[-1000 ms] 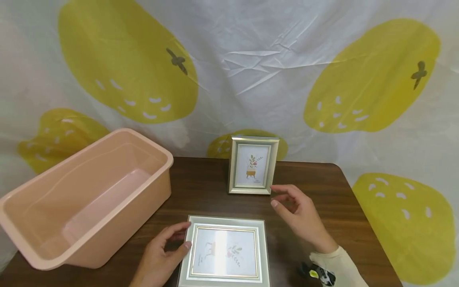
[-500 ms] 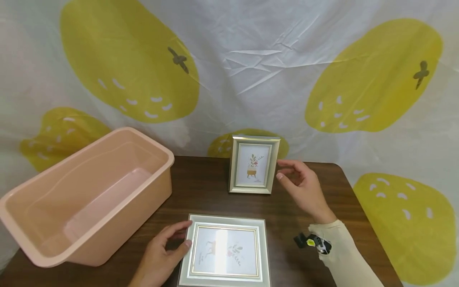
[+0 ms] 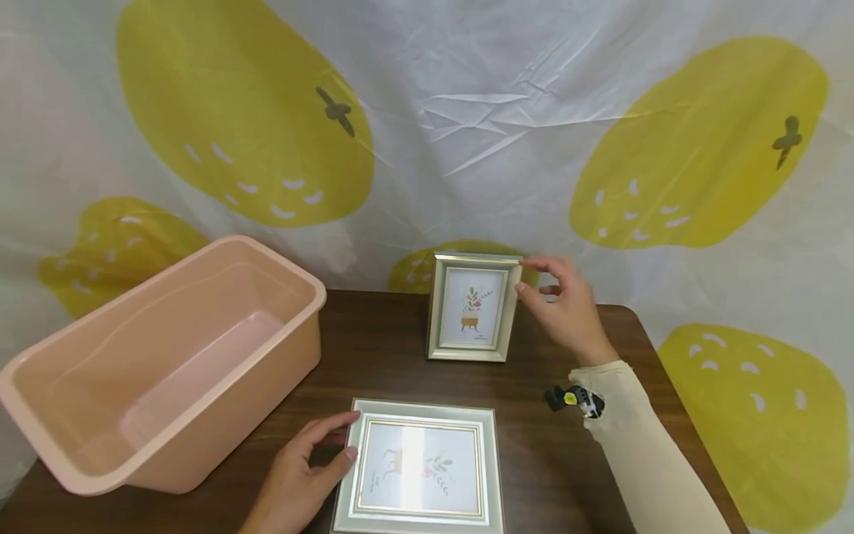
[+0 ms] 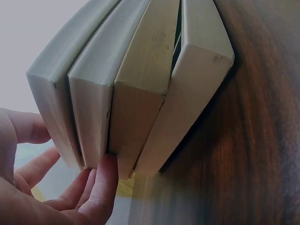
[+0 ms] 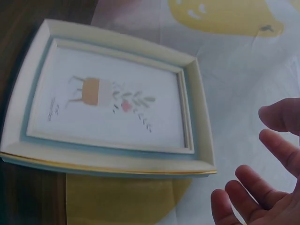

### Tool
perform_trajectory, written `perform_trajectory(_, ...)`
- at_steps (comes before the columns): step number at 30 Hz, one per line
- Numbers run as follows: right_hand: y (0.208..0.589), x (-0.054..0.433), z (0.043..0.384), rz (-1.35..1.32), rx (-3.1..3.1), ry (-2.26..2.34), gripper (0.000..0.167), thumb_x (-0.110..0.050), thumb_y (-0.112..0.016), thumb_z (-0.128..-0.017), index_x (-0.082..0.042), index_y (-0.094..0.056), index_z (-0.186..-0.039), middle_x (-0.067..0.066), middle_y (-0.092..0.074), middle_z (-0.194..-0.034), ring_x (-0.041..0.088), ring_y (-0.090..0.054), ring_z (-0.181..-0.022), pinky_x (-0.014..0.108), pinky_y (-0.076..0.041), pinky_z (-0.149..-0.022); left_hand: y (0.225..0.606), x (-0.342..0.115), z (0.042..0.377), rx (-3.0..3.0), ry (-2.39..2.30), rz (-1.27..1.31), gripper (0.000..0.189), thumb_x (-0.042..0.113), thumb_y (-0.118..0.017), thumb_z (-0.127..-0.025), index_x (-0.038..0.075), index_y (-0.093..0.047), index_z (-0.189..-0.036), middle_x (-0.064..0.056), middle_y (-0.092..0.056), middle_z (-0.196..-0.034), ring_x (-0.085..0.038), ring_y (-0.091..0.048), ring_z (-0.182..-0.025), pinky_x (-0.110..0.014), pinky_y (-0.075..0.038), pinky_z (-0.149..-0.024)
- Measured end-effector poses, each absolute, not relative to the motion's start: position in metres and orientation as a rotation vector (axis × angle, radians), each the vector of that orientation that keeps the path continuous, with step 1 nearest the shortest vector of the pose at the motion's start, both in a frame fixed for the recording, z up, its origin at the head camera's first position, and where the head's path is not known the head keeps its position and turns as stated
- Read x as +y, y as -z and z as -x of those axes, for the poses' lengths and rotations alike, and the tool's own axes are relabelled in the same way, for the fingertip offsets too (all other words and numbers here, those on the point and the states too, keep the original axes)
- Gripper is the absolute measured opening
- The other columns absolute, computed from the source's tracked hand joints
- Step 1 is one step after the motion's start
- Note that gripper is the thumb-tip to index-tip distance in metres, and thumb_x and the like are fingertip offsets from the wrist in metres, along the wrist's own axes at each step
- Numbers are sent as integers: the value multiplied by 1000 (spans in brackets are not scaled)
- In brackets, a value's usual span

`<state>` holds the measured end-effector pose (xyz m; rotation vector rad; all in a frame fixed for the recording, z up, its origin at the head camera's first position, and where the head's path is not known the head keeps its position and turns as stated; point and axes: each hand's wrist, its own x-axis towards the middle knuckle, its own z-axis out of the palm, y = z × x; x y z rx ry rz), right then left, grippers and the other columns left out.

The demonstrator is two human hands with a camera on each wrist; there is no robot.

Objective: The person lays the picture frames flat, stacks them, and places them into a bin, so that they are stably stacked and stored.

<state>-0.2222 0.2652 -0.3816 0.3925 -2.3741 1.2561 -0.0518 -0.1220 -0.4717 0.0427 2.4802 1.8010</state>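
Right hand (image 3: 563,304): right of centre, fingers bent and parted, grasping nothing. It is just beside the upper right corner of the standing picture frame (image 3: 471,308); the right-wrist view shows a gap between fingertips and frame. The standing frame is upright at centre, near the rear edge of the surface (image 3: 373,345), its plant print facing forward.

Left hand (image 3: 300,463): lower centre-left, not clenched; fingertips touch the left edge of the stacked frames (image 3: 492,467) at bottom centre. The left-wrist view shows four pale layers. The top print lies sideways under a bright glare band.

Further out: cream sleeve (image 3: 643,445) and black wrist device (image 3: 577,399), lower right; pink bin (image 3: 267,386), left; fruit-patterned cloth (image 3: 480,52) behind, across the upper frame.
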Motion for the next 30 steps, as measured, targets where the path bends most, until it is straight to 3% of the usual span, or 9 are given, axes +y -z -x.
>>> perform_trajectory(4, 383, 269, 239, -416, -2422, -1261, 36, -12, -78, -95, -6, -71, -130, 16, -59, -144, 31, -53, -136, 58, -55, -104, 472, -122, 51, 2479, -1784, -19, 42, 17, -79, -95, 35, -71, -133, 3, -68, -132, -19, -64, -118, -23, -58, -81)
perform_trajectory(8, 387, 270, 253, -446, -2450, -1340, 35, -10, -78, -95, -5, -71, -129, 18, -51, -156, 37, -47, -145, 67, -48, -110, 473, -122, 50, 2478, -1763, 0, 43, 18, -79, -96, 36, -70, -133, 5, -69, -132, -20, -64, -119, -24, -58, -80)
perform_trajectory(13, 392, 271, 265, -506, -2493, -1413, 33, -9, -78, -96, -4, -72, -128, 15, -44, -163, 43, -51, -142, 65, -49, -110, 472, -123, 52, 2499, -1763, -25, 42, 19, -79, -96, 37, -70, -133, 4, -69, -131, -20, -65, -118, -25, -59, -79)
perform_trajectory(19, 395, 272, 270, -586, -2564, -1299, 32, -9, -78, -95, -7, -74, -127, 17, -48, -157, 38, -60, -119, 52, -59, -98, 473, -122, 52, 2515, -1743, -16, 43, 19, -79, -96, 39, -69, -132, 5, -69, -129, -20, -65, -116, -26, -59, -80)
perform_trajectory(25, 398, 273, 263, -666, -2572, -1162, 28, -9, -77, -96, -10, -76, -124, 19, -55, -150, 34, -54, -132, 42, -55, -86, 472, -123, 51, 2495, -1762, -36, 41, 23, -77, -98, 38, -68, -135, 5, -69, -131, -18, -64, -117, -24, -58, -82)
perform_trajectory(30, 400, 275, 256, -720, -2561, -1137, 27, -6, -76, -96, -11, -77, -122, 15, -65, -138, 26, -58, -122, 35, -56, -77, 472, -124, 51, 2481, -1785, -47, 40, 23, -77, -98, 36, -69, -135, 4, -69, -132, -19, -64, -118, -24, -59, -83)
